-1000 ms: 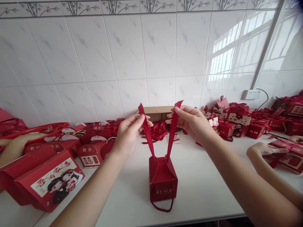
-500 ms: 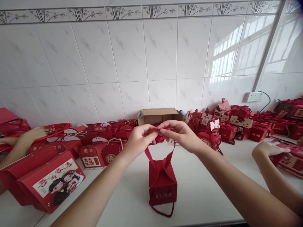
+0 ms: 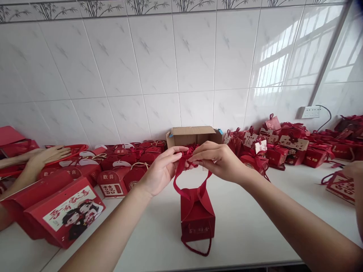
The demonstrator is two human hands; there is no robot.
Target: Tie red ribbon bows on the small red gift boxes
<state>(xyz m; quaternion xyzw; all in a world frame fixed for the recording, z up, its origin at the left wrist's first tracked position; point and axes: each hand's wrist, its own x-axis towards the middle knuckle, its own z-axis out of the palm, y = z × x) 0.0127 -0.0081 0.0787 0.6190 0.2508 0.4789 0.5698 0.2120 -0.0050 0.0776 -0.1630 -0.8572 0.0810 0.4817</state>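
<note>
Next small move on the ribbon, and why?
Probably work one end of the red ribbon around the other: left hand and right hand meet at it above the box, its left strand bows loosely, and no knot shows against the box top. Fingers hide whether the ends already cross.

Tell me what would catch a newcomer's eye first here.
Probably the small red box at the front center of the white table, with the fingers of the left hand and right hand on the red ribbon rising from its top. Next, the large box with a cartoon couple at the left. Behind, red gift boxes crowd along the tiled wall.
</note>
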